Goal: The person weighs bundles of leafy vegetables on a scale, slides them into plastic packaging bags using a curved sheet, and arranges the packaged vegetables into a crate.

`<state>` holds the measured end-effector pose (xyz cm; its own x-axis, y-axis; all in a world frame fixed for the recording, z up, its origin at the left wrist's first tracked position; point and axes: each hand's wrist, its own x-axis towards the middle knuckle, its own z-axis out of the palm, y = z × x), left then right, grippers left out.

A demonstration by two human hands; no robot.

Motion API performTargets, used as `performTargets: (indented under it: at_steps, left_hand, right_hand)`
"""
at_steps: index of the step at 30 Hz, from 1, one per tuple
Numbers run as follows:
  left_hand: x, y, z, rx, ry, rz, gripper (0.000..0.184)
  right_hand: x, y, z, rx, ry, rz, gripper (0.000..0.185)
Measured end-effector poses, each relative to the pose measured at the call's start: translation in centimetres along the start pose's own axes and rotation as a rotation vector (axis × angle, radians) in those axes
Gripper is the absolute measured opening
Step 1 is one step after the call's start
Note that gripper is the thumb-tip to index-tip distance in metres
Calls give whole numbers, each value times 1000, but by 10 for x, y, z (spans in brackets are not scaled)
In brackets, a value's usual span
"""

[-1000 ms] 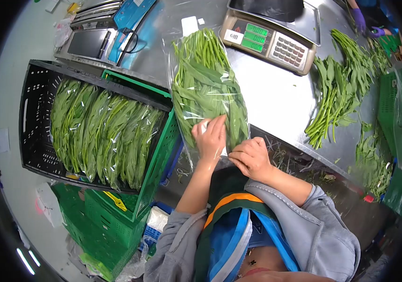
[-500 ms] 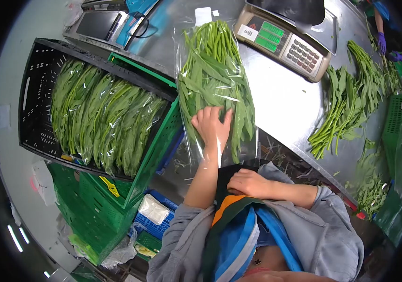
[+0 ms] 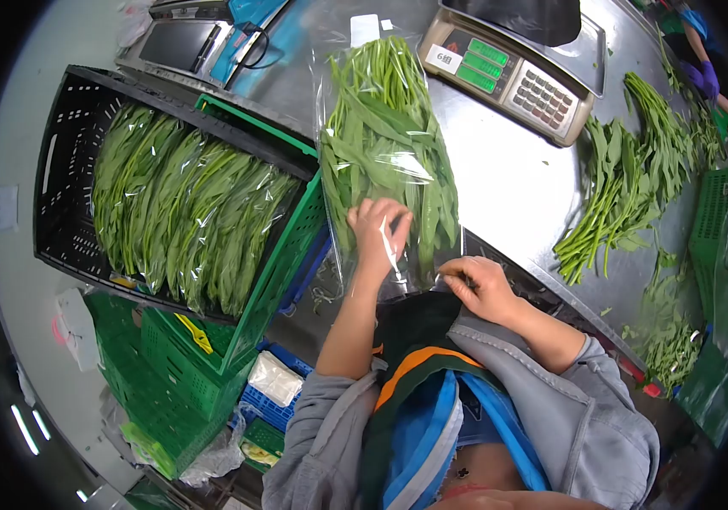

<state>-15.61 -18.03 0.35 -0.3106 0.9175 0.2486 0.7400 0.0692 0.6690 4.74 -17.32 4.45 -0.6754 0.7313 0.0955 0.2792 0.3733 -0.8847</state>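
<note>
A clear plastic bag (image 3: pixel 349 255) filled with leafy green vegetables (image 3: pixel 389 110) lies on the metal table, stems at the far end and leaves toward me. My left hand (image 3: pixel 379 234) is inside the bag's near end, its plastic glinting over the wrist. Its fingers are bent and a little apart against the leaves, with no firm grip on them. At the bag's near right corner, my right hand (image 3: pixel 481 286) pinches the plastic edge between thumb and fingers.
On the left, a black crate (image 3: pixel 62 170) holds several bagged bunches above green crates (image 3: pixel 160 357). A digital scale (image 3: pixel 509 76) stands at the back right. Loose greens (image 3: pixel 619 178) lie on the metal table (image 3: pixel 500 178). A co-worker's purple-gloved hand (image 3: pixel 704 78) shows far right.
My right hand has moved from against my front up and right to the bag's near edge, and its fingers have closed on the plastic. My left hand has drawn slightly toward me.
</note>
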Motion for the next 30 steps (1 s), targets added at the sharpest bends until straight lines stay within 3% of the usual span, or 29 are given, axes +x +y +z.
performTargets:
  at_steps: [3, 6, 11, 13, 16, 17, 18, 19, 20, 21, 22, 23, 24, 25, 26, 27, 29, 30]
  left_hand:
    - [-17, -17, -7, -95, -53, -109, 14]
    - [-19, -27, -11, 89, -176, 102, 17]
    - [-13, -27, -17, 250, -459, 328, 13]
    - [-23, -17, -28, 152, -392, 343, 14]
    - [-81, -10, -68, -120, -569, 311, 14]
    - [-108, -23, -74, -632, -727, -16, 13]
    - [-148, -53, -81, -920, -888, -434, 15]
    - [-189, -83, -82, -730, -887, -768, 16]
    - [-231, -114, -84, -519, -866, -1089, 20]
    - [-292, -157, -94, 69, -934, -580, 26]
    - [-327, -185, -102, 628, -909, -34, 33]
    - [-311, -174, -107, 627, -908, -30, 33]
    - [-274, -144, -116, 469, -867, -160, 40]
    - [-237, -112, -124, 310, -821, -289, 47]
    - [-203, -83, -124, 216, -589, -303, 50]
    - [-168, -55, -120, 124, -354, -313, 54]
    - [-111, -9, -106, 127, -136, -2, 58]
    - [-102, -2, -89, 196, -190, 75, 60]
  right_hand:
    - [-7, 12, -4, -35, 23, 30, 13]
    - [-14, 24, -4, -24, 57, 208, 14]
    - [34, 36, 0, 21, 279, 151, 13]
    - [44, 27, -7, 5, 313, 108, 14]
    - [27, 10, -14, 164, 277, 291, 17]
    - [10, 2, -17, 214, 126, 431, 15]
    - [-4, 2, -13, 168, 58, 228, 14]
    - [-13, -4, -15, 92, -136, 151, 16]
    - [-27, -2, -4, 146, -252, 217, 18]
    - [-41, 4, 12, 129, -282, 198, 21]
    - [-47, 7, 23, 122, -301, 313, 27]
    - [-50, 10, 32, 114, -317, 432, 37]
    - [-49, 12, 40, 111, -318, 432, 37]
    - [-48, 12, 50, 84, -136, 436, 44]
    - [-46, 12, 60, 57, 46, 435, 52]
    - [-42, 15, 70, 56, 44, 430, 52]
    - [-27, 19, 86, -45, 306, 306, 58]
    - [-15, 15, 92, 4, 366, 383, 55]
